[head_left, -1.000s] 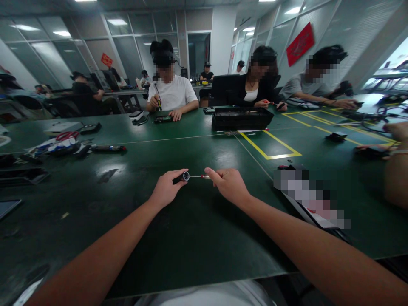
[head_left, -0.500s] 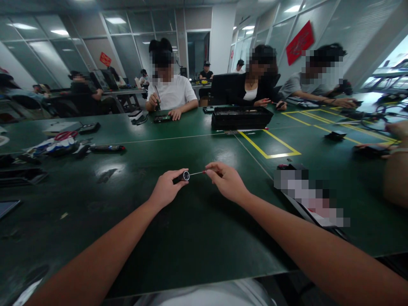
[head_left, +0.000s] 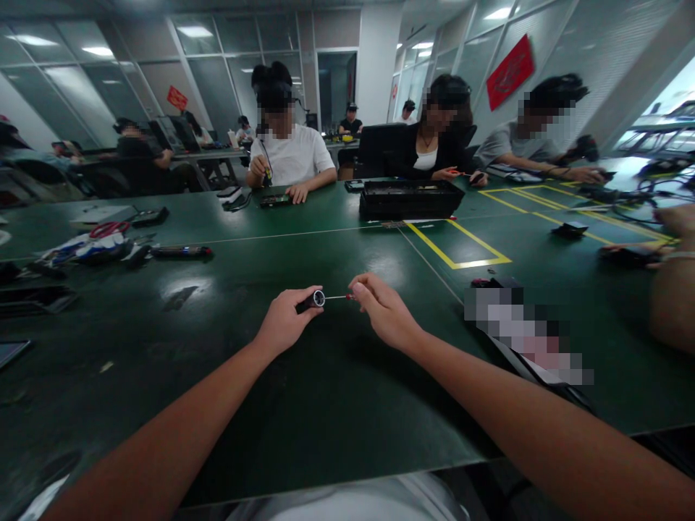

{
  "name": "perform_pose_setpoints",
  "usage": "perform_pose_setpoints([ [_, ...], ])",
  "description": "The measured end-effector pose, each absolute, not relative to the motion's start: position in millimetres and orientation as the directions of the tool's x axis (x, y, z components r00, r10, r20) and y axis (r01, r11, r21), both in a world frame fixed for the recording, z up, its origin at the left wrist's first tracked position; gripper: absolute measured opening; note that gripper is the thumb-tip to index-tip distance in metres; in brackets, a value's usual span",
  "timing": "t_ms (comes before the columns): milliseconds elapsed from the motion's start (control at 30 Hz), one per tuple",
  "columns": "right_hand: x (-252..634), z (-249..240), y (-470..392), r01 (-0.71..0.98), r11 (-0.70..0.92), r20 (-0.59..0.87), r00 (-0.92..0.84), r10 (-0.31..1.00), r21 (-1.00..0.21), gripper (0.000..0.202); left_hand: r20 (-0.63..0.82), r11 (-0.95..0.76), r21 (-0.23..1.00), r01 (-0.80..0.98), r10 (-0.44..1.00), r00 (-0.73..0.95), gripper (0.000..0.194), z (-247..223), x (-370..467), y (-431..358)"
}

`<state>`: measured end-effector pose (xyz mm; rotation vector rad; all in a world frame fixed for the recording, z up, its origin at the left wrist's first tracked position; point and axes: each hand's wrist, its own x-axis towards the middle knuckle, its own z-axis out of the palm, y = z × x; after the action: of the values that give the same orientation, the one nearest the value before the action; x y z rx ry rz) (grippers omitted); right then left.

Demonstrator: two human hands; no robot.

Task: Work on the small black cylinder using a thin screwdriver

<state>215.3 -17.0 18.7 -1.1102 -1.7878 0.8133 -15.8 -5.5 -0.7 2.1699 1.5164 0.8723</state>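
My left hand (head_left: 283, 320) is closed around a short dark cylinder with a pale ring at its end (head_left: 318, 297), which faces my right hand. Between the fingers of my right hand (head_left: 389, 312) is a screwdriver (head_left: 339, 297) with a thin metal shaft and a red part by the fingertips; the rest of its handle is hidden. Its shaft reaches left to the ringed end of the cylinder. Whether the tip sits inside the ring or only against it, I cannot tell. Both hands are above the green table (head_left: 326, 405).
A long black box (head_left: 411, 201) stands across the table. To its left, a co-worker in white (head_left: 304, 155) handles a circuit board (head_left: 276, 200). Tools and cables (head_left: 98, 242) lie at the left. A blurred-out item (head_left: 521, 336) is by my right arm, near another person's arm (head_left: 673, 304).
The screwdriver shaft lies slightly more level, and the cylinder's ringed end has turned a little so more of its pale rim shows. Both hands keep their hold.
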Motion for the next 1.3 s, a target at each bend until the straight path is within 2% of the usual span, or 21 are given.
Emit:
perform_pose_setpoints([
  [67, 214, 21, -20, 0.381, 0.379, 0.317, -0.218, 0.923, -0.843, 0.029, 0.283, -0.373, 0.593, 0.713, 0.926, 0.250, 0.044, 0, -14, -6],
  [167, 212, 23, -25, 0.387, 0.395, 0.361, -0.161, 0.919, -0.833, 0.020, 0.290, -0.380, 0.585, 0.717, 0.923, 0.253, 0.044, 2, -12, -7],
  [267, 211, 24, -26, 0.356, 0.437, 0.419, -0.129, 0.899, -0.826, 0.014, 0.292, -0.385, 0.578, 0.720, 0.921, 0.258, 0.042, 3, -11, -8],
  [400, 210, 20, -20, 0.270, 0.418, 0.410, -0.087, 0.908, -0.867, 0.018, 0.289, -0.385, 0.577, 0.721, 0.921, 0.261, 0.042, 4, -10, -9],
  [500, 209, 16, -10, 0.059, 0.274, 0.274, -0.009, 0.962, -0.960, 0.024, 0.341, -0.437, 0.548, 0.713, 0.895, 0.286, 0.041, 6, -9, -8],
  [600, 211, 11, 1, -0.264, -0.055, -0.055, -0.006, 0.998, -0.963, 0.028, 0.394, -0.471, 0.512, 0.718, 0.872, 0.291, 0.039, 9, -9, -7],
  [633, 212, 10, 4, -0.323, -0.089, -0.097, 0.009, 0.995, -0.942, 0.027, 0.395, -0.461, 0.513, 0.724, 0.876, 0.279, 0.039, 9, -10, -7],
  [700, 213, 9, 7, -0.379, -0.054, -0.079, 0.050, 0.996, -0.924, 0.024, 0.374, -0.432, 0.527, 0.732, 0.891, 0.257, 0.040, 9, -11, -6],
  [900, 210, 8, 2, -0.208, 0.127, 0.113, 0.078, 0.990, -0.970, 0.029, 0.341, -0.404, 0.538, 0.740, 0.907, 0.247, 0.042, 7, -11, -7],
  [1300, 209, 6, -1, -0.073, 0.213, 0.215, -0.029, 0.976, -0.974, 0.029, 0.325, -0.398, 0.543, 0.739, 0.912, 0.251, 0.043, 7, -11, -8],
])
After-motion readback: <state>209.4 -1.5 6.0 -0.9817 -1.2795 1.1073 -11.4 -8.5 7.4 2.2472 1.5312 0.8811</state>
